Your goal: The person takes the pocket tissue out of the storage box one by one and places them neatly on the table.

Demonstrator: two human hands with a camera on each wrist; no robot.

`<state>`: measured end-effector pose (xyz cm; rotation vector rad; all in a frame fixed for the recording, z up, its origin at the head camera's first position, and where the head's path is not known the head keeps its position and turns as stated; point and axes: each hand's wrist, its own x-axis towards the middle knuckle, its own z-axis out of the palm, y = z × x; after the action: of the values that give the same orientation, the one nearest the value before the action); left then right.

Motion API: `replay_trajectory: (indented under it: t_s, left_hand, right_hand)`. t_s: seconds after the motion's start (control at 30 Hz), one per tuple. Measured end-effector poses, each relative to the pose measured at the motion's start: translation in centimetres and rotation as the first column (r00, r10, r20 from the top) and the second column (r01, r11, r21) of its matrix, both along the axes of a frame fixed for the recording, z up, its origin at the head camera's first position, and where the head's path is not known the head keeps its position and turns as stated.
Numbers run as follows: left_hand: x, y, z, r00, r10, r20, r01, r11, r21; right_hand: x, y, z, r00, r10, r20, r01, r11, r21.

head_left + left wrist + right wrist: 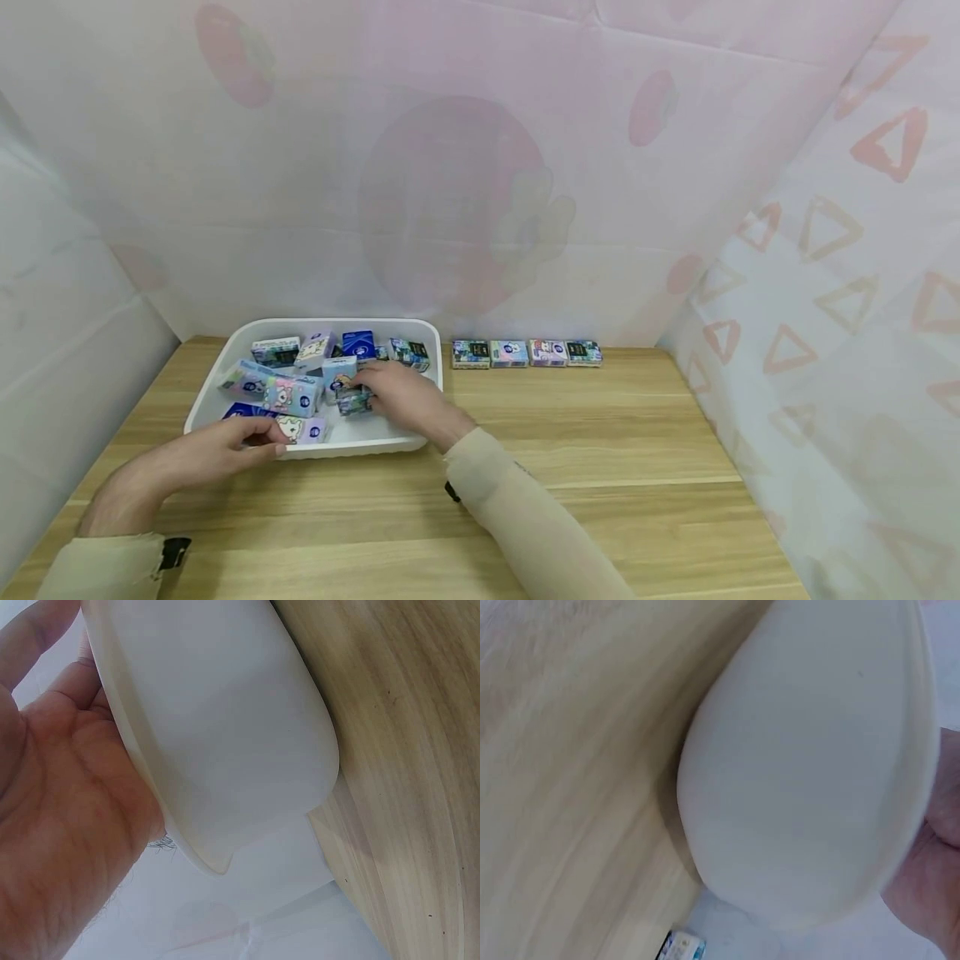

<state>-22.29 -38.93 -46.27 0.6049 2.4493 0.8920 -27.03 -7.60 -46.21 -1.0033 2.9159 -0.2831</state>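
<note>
Right hand (405, 396) reaches into white tray (315, 451), fingers bent down at a dark pack (351, 403) and just beside a light blue pack (340, 369). Cannot tell if it pinches either; fingertips partly hidden. Left hand (225, 450) is at the tray's near left rim, thumb and index finger apart, fingers bent over the edge by a lilac pack (306, 430). Other fingertips hidden, so cannot tell if it grips anything.

Tray sits on the left of the wooden table (600, 500), packs lying loose inside at mixed angles. Far side of tray: floral pack (276, 352) on the left, navy pack (357, 344) near the middle, dark-green pack (409, 354) on the right. Left part: pink-blue pack (291, 395), tilted, against others.

Right of tray, on the table's far side, four packs in a row, left to right: first pack (470, 355) dark, second pack (509, 354) pale blue, third pack (548, 353) lilac, fourth pack (584, 353) dark. They lie end to end.

Both wrist views mostly show the tray's outer wall. Beige sleeves (540, 517) on both arms. Printed pale sheet (300, 167) stands behind the table.
</note>
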Motion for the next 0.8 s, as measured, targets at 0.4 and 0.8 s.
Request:
replay_trajectory:
  t_s: [0.4,0.8]
  left_hand:
    - [0.0,-0.1,0.0,1.0,-0.001,0.0,0.001,1.0,0.006]
    - [0.0,0.0,0.1,1.0,0.007,0.0,-0.007,1.0,-0.01]
  right_hand:
    - [-0.3,4.2,2.7,0.999,-0.046,-0.001,0.045,0.993,-0.109]
    - [-1.2,8.9,4.6,0.993,-0.117,-0.021,0.11,0.971,-0.211]
